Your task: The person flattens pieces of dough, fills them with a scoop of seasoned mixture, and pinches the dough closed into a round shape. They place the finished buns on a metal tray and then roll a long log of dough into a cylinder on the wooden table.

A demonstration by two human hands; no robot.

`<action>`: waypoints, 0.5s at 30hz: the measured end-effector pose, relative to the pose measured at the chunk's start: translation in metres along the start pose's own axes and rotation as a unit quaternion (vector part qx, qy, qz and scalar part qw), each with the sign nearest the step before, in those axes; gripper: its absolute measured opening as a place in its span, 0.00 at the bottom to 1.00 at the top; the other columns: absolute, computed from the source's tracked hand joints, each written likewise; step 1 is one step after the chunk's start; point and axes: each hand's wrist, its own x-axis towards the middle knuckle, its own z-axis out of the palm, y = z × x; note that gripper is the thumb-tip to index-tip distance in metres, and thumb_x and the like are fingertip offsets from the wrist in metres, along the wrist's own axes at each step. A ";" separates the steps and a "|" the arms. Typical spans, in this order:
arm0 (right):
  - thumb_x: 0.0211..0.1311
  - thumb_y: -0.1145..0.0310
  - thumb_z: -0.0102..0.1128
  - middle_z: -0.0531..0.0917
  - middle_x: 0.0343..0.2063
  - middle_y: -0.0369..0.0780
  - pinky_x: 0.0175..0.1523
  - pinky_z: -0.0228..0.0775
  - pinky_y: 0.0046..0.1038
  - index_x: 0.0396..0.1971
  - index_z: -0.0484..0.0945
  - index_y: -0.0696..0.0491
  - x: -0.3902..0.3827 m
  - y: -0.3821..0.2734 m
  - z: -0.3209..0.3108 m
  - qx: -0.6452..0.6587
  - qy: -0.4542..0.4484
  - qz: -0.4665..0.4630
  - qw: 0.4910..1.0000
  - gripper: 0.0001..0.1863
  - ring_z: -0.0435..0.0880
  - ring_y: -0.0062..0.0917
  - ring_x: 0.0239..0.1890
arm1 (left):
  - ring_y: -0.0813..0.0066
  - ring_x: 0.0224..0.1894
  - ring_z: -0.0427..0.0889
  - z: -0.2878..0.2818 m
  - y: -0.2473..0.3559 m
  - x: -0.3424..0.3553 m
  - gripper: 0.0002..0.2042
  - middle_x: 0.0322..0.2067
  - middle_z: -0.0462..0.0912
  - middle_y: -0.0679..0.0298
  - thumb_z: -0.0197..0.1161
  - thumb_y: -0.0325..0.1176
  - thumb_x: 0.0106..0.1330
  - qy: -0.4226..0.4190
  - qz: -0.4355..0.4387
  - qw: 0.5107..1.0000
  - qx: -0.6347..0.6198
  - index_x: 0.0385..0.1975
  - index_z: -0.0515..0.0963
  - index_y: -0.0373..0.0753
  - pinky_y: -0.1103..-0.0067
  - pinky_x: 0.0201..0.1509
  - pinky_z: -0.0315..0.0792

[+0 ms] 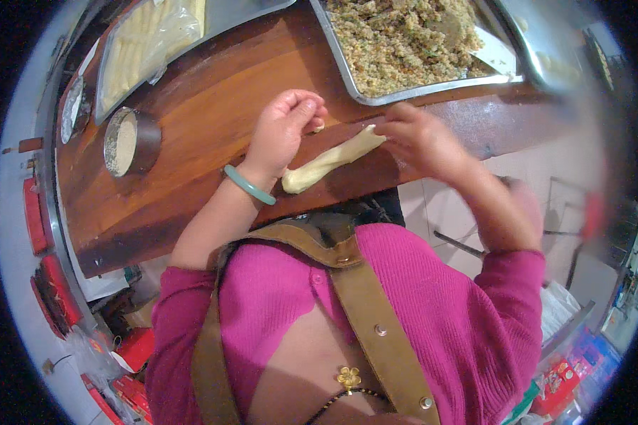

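Observation:
A pale yellow dough roll (326,166) lies slantwise near the table's front edge, its thick end toward the lower left and its flatter, ragged end at the upper right. My right hand (424,140) is at that ragged end, fingers bent and slightly blurred, with the fingertips on the dough. Just above the roll is my left hand (290,124), fingers curled in. A small pale bit of dough (318,129) shows at its fingertips; whatever else the palm holds is hidden. A green bangle (249,185) circles my left wrist.
A metal tray (376,95) of crumbly grain filling (404,46) stands at the far edge, with a white scraper (495,53) in it. At the far left, long dough strips (131,60) lie under plastic in another tray. A round container (131,142) of pale powder sits on the wooden table (213,106).

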 end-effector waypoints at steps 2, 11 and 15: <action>0.43 0.72 0.55 0.72 0.32 0.44 0.41 0.67 0.35 0.33 0.75 0.53 0.005 -0.003 0.035 -0.116 0.035 -0.027 0.992 0.13 0.73 0.39 0.36 | 0.79 0.35 0.74 -0.002 -0.011 -0.003 0.07 0.33 0.76 0.63 0.49 0.28 0.63 -0.025 -0.005 0.997 0.068 0.37 0.71 0.34 0.83 0.42 0.70; 0.36 0.75 0.64 0.74 0.40 0.41 0.46 0.67 0.31 0.38 0.72 0.53 0.014 -0.026 0.033 0.120 0.128 -0.022 0.984 0.22 0.73 0.34 0.43 | 0.76 0.39 0.73 -0.006 -0.027 -0.023 0.17 0.37 0.75 0.61 0.56 0.32 0.59 -0.212 0.046 0.948 0.232 0.46 0.68 0.31 0.78 0.46 0.68; 0.37 0.69 0.70 0.72 0.46 0.40 0.48 0.66 0.30 0.54 0.60 0.53 0.017 -0.044 0.061 0.703 0.131 0.109 0.691 0.40 0.72 0.26 0.46 | 0.79 0.42 0.71 -0.008 -0.011 -0.027 0.18 0.41 0.73 0.63 0.54 0.30 0.60 -0.287 -0.091 0.951 0.068 0.49 0.65 0.33 0.80 0.47 0.67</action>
